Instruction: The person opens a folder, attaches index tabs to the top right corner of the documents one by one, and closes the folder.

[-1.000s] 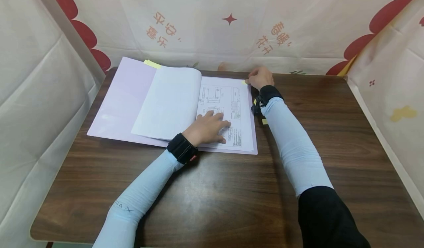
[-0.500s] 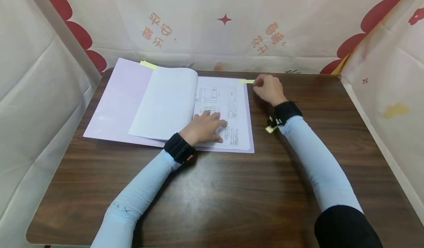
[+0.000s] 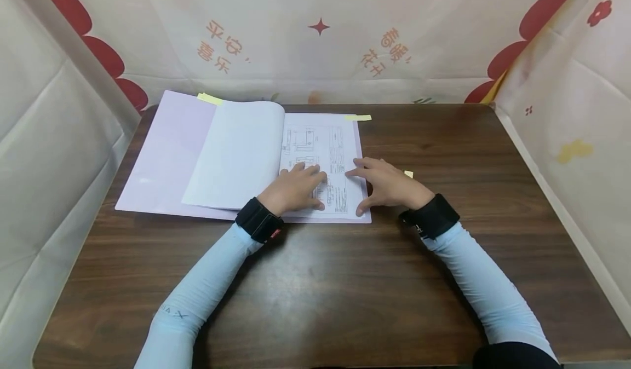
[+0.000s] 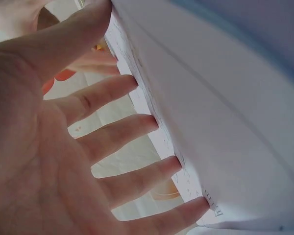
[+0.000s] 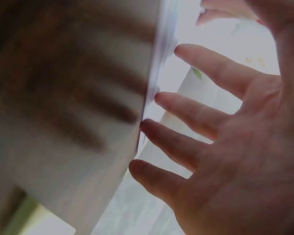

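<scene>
A lilac folder [image 3: 153, 155] lies spread on the table, with white sheets [image 3: 241, 153] turned over to its left. On the right-hand page [image 3: 320, 120] is a printed technical drawing. My left hand [image 3: 294, 190] rests on that page, fingers spread; the left wrist view shows its fingertips [image 4: 169, 161] touching the paper. My right hand [image 3: 386, 185] lies at the folder's right edge, fingers apart and near or touching the edge, holding nothing. A yellow sticky tab [image 3: 363, 117] juts out from the page's upper right corner.
Another yellow tab [image 3: 210, 99] shows at the top of the turned sheets. A small yellow piece [image 3: 408, 174] peeks out behind my right hand on the brown wooden table [image 3: 315, 298]. Printed cloth [image 3: 276, 40] hangs behind and at both sides.
My right hand has let go of the yellow tab at the page's upper corner and come down towards me to the folder's right edge. The left hand stays on the page.
</scene>
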`<state>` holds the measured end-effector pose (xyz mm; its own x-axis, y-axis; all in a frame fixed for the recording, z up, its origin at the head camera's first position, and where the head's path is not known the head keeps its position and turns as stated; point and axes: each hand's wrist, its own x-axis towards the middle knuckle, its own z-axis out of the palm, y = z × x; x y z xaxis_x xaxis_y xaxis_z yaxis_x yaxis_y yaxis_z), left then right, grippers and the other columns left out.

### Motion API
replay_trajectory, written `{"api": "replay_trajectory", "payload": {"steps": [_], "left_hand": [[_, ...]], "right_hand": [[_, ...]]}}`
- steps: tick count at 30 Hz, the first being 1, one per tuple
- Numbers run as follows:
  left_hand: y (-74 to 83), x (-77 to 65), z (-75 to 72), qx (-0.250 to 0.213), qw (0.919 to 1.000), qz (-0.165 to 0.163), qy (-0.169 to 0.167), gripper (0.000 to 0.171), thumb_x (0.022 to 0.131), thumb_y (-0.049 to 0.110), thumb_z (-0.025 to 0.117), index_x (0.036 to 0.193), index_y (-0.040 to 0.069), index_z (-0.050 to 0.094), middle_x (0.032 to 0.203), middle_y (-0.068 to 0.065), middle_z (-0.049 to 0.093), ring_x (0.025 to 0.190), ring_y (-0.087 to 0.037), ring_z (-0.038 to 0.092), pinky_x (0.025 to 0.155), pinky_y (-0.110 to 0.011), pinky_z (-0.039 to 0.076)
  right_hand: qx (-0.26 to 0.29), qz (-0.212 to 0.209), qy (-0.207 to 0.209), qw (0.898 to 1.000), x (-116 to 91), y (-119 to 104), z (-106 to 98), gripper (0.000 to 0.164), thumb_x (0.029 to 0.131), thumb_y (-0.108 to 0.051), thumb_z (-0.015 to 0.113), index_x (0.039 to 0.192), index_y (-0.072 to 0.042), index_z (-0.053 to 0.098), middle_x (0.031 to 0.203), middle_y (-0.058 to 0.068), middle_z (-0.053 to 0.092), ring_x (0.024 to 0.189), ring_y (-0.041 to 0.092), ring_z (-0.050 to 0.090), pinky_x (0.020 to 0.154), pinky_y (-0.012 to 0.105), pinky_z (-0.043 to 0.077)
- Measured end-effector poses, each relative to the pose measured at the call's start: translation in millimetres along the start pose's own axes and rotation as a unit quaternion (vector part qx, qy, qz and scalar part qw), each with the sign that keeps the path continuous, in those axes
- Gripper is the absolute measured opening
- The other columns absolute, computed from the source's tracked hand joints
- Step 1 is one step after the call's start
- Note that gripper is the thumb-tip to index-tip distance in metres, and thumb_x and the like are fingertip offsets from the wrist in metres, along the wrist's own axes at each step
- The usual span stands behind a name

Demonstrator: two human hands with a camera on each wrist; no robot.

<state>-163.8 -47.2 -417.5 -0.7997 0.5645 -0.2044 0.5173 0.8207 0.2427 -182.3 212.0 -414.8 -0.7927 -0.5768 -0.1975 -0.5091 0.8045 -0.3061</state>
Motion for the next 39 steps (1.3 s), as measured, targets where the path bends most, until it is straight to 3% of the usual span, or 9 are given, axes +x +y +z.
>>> {"api": "replay_trajectory", "payload": {"steps": [8, 14, 18, 22, 25, 29, 33, 35, 39], "left_hand": [[-1.2, -6.0, -1.4, 0.008, 0.9998, 0.002, -0.015, 0.07, 0.092, 0.06, 0.069, 0.15, 0.023, 0.055, 0.164, -0.007, 0.042, 0.15, -0.037, 0.038, 0.115, -0.06, 0.041], [1.3, -13.0, -1.5, 0.017, 0.9995, 0.026, 0.002, 0.079, 0.084, 0.076, 0.067, 0.139, 0.02, 0.066, 0.143, -0.009, 0.059, 0.123, -0.031, 0.056, 0.1, -0.047, 0.053], [-1.1, -19.3, -0.6, 0.005, 0.9987, 0.046, 0.02, 0.044, 0.091, 0.048, 0.075, 0.116, 0.013, 0.073, 0.115, -0.007, 0.067, 0.097, -0.023, 0.06, 0.086, -0.036, 0.053], [-7.0, -24.1, 1.1, -0.015, 0.9973, 0.05, 0.052, 0.011, 0.094, 0.018, 0.069, 0.102, 0.009, 0.071, 0.091, -0.004, 0.064, 0.08, -0.019, 0.057, 0.073, -0.03, 0.047], [-10.9, -26.7, 2.1, -0.035, 0.9956, 0.043, 0.076, 0.011, 0.096, 0.015, 0.066, 0.102, 0.006, 0.069, 0.086, -0.004, 0.062, 0.076, -0.019, 0.056, 0.069, -0.028, 0.045], [-14.9, -29.6, 2.8, -0.065, 0.9913, 0.03, 0.11, 0.02, 0.096, 0.014, 0.062, 0.11, 0.001, 0.069, 0.091, -0.009, 0.067, 0.074, -0.019, 0.059, 0.065, -0.027, 0.048], [-17.9, -37.8, 2.8, -0.068, 0.9827, 0.004, 0.172, 0.033, 0.096, 0.014, 0.059, 0.122, -0.003, 0.068, 0.1, -0.014, 0.073, 0.069, -0.019, 0.061, 0.057, -0.025, 0.05], [-19.7, -46.2, 1.3, -0.048, 0.9748, -0.015, 0.217, 0.031, 0.095, 0.015, 0.059, 0.117, -0.003, 0.07, 0.095, -0.013, 0.073, 0.063, -0.018, 0.058, 0.052, -0.024, 0.047], [-29.0, -71.0, -0.2, 0.008, 0.9429, -0.074, 0.325, 0.014, 0.091, 0.013, 0.063, 0.085, 0.002, 0.068, 0.065, -0.007, 0.06, 0.048, -0.017, 0.044, 0.042, -0.026, 0.033]], "right_hand": [[0.006, 0.004, 0.012, 1.0, 2.9, -1.8, 12.3, 0.086, 0.068, -0.045, 0.095, 0.14, -0.01, 0.063, 0.16, 0.024, 0.044, 0.148, 0.045, 0.04, 0.121, 0.072, 0.022], [-0.007, 0.009, 0.042, 0.999, 3.6, -6.5, 16.7, 0.065, 0.079, -0.045, 0.088, 0.132, -0.013, 0.067, 0.154, 0.021, 0.051, 0.147, 0.042, 0.043, 0.12, 0.074, 0.02], [-0.013, 0.017, 0.043, 0.999, 6.7, -11.3, 17.3, 0.058, 0.088, -0.048, 0.08, 0.132, -0.014, 0.065, 0.152, 0.019, 0.052, 0.148, 0.039, 0.043, 0.121, 0.074, 0.018], [-0.001, 0.029, 0.042, 0.999, 5.5, -15.3, 11.3, 0.077, 0.094, -0.056, 0.069, 0.149, -0.006, 0.048, 0.155, 0.021, 0.047, 0.145, 0.037, 0.045, 0.122, 0.068, 0.025], [0.012, 0.038, 0.059, 0.997, -1.2, -18.4, 2.5, 0.082, 0.098, -0.052, 0.065, 0.154, 0.001, 0.037, 0.146, 0.023, 0.052, 0.125, 0.034, 0.057, 0.109, 0.056, 0.046], [0.006, 0.014, 0.057, 0.998, -8.5, -21.6, -4.2, 0.056, 0.103, -0.035, 0.064, 0.144, 0.001, 0.053, 0.129, 0.018, 0.063, 0.1, 0.028, 0.06, 0.086, 0.043, 0.052], [-0.021, -0.022, 0.021, 0.999, -8.8, -24.3, -1.5, 0.037, 0.099, -0.025, 0.07, 0.131, -0.005, 0.069, 0.134, 0.017, 0.065, 0.109, 0.03, 0.063, 0.095, 0.046, 0.055], [-0.031, -0.026, 0.014, 0.999, -8.0, -24.9, 0.1, 0.034, 0.097, -0.023, 0.071, 0.127, -0.007, 0.072, 0.134, 0.017, 0.065, 0.114, 0.033, 0.063, 0.099, 0.048, 0.055], [-0.038, -0.022, 0.014, 0.999, -7.9, -25.7, 0.8, 0.033, 0.096, -0.025, 0.073, 0.125, -0.008, 0.074, 0.135, 0.018, 0.064, 0.119, 0.035, 0.062, 0.102, 0.051, 0.054]]}}
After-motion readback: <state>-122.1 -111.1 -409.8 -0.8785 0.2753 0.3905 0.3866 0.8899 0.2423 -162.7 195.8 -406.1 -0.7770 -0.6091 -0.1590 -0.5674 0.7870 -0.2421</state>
